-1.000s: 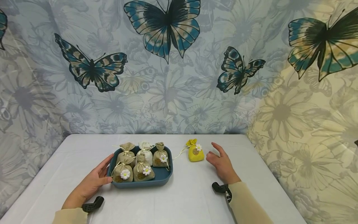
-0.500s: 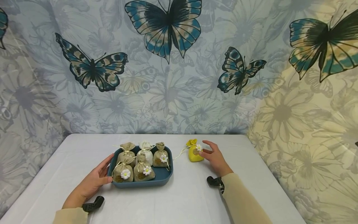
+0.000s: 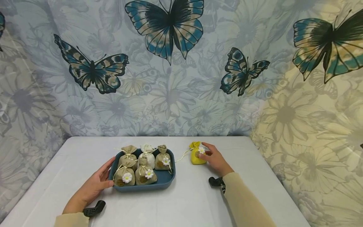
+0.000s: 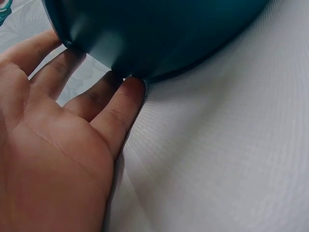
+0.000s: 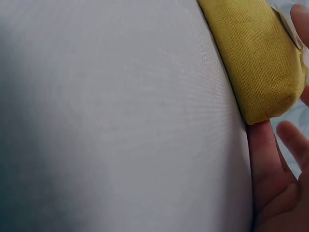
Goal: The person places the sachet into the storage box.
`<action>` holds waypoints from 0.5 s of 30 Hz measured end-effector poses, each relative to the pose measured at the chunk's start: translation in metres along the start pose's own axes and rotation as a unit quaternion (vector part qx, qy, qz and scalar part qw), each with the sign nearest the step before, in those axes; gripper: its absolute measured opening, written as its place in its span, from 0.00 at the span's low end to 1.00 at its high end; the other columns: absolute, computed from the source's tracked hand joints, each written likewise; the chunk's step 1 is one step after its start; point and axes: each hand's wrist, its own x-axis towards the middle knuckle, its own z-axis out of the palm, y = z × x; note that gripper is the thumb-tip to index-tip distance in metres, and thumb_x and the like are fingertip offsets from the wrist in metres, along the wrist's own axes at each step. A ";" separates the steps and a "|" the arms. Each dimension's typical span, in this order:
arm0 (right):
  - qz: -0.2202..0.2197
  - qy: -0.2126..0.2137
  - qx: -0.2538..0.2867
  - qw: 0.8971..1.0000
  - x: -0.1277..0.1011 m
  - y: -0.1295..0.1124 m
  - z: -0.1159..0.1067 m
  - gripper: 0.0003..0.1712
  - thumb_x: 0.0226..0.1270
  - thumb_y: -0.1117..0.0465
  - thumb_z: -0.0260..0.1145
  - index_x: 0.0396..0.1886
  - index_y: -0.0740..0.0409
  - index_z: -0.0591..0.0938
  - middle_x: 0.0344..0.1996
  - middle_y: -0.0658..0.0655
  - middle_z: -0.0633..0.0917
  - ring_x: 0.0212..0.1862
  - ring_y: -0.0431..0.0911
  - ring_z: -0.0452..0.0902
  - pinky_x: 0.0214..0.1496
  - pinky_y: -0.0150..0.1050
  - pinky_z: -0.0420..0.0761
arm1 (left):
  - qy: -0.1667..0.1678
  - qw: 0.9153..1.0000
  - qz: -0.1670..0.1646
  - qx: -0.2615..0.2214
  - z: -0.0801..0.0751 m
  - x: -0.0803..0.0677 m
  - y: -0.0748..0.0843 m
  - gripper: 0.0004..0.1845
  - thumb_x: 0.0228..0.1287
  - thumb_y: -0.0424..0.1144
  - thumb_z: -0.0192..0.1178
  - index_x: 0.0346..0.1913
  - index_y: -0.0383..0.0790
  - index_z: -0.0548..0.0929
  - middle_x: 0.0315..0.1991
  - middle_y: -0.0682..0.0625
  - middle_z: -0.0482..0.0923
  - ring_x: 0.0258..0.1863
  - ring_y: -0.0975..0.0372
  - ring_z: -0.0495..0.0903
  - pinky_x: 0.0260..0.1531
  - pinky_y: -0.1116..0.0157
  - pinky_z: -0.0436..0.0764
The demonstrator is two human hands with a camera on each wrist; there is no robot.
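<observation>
My right hand [image 3: 216,160] is at the right side of a small yellow drawstring pouch [image 3: 194,157] with a white flower. Its thumb lies over the pouch's front and its fingers curl round the side. In the right wrist view, a finger touches the lower edge of the yellow cloth [image 5: 256,63]. At the left, my left hand [image 3: 92,186] rests against the end of a blue tray [image 3: 141,188]. Extended fingertips touch the outer wall of the tray [image 4: 145,38] in the left wrist view. Several beige pouches [image 3: 124,178] and a white one [image 3: 147,159] stand in the tray.
A white cloth covers the table [image 3: 181,205]. Behind it hangs a backdrop [image 3: 175,104] with butterflies and flowers. The yellow pouch's pale cord [image 3: 182,156] trails toward the tray. A dark device [image 3: 94,208] sits at the left wrist, another [image 3: 216,182] at the right.
My right hand has moved left to the yellow pouch, and its thumb now overlaps the pouch's front. The left hand, tray and pouches stay where they were.
</observation>
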 end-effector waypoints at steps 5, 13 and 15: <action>0.011 0.008 -0.030 0.999 -0.001 -0.001 0.001 0.45 0.55 0.33 0.73 0.72 0.40 0.72 0.67 0.58 0.71 0.63 0.56 0.68 0.55 0.53 0.74 | -0.001 1.000 -0.003 -0.003 0.000 0.000 -0.001 0.49 0.70 0.31 0.63 0.81 0.41 0.40 0.79 0.35 0.31 0.74 0.42 0.35 0.58 0.75 0.65; -0.028 0.005 -0.007 1.000 -0.002 0.000 0.004 0.32 0.58 0.41 0.75 0.60 0.47 0.81 0.52 0.52 0.82 0.54 0.49 0.74 0.59 0.49 0.71 | -0.002 1.000 0.006 -0.011 -0.001 0.000 -0.001 0.48 0.70 0.30 0.61 0.81 0.40 0.40 0.78 0.34 0.30 0.65 0.80 0.58 0.58 0.74 0.67; -0.031 0.010 -0.009 0.999 -0.004 -0.001 0.002 0.31 0.58 0.41 0.75 0.59 0.48 0.82 0.51 0.52 0.82 0.53 0.49 0.75 0.58 0.50 0.71 | -0.003 1.000 0.005 -0.011 0.000 0.000 0.000 0.48 0.70 0.30 0.62 0.81 0.40 0.40 0.78 0.34 0.31 0.65 0.80 0.58 0.58 0.73 0.67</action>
